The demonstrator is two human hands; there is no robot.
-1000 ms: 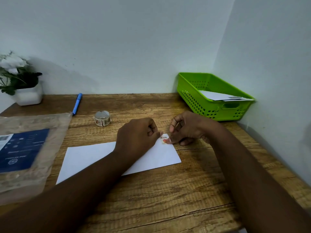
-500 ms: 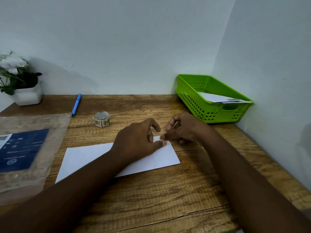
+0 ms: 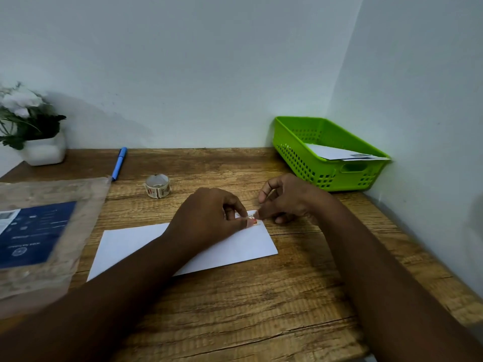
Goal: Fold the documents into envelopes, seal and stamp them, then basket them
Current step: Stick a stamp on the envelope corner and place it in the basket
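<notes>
Basket: the green basket (image 3: 300,155) sits at the far right of the table, tucked into the corner where the two walls meet, and there are white envelopes (image 3: 332,152) lying flat inside it, one edge poking over the near right rim.
Clear bag: a plastic pouch (image 3: 52,231) lies on the left of the table with a dark blue printed sheet (image 3: 34,231) inside; the print is too blurred to read.
Envelope: a white envelope (image 3: 245,244) lies flat at mid-table, slightly skewed, both hands at its far right corner.
Stamp: a small red-and-white stamp (image 3: 254,222) sits right on that corner, partly covered by fingertips.
Left hand: the left hand (image 3: 209,220) is curled, thumb and forefinger pinching down on the stamp's left edge.
Right hand: the right hand (image 3: 285,199) is curled too, fingertips nipping the stamp's right edge, forefinger arched above.
Stamp roll: a small roll of stamps (image 3: 157,186) stands just beyond the envelope, apart from it.
Pen: a blue pen (image 3: 119,163) lies behind the roll, toward the back wall.
Plant: a white pot (image 3: 47,151) of white flowers sits in the far left corner.
Surface: a wood-grain table (image 3: 261,309).
Room: plain pale walls on two sides.
</notes>
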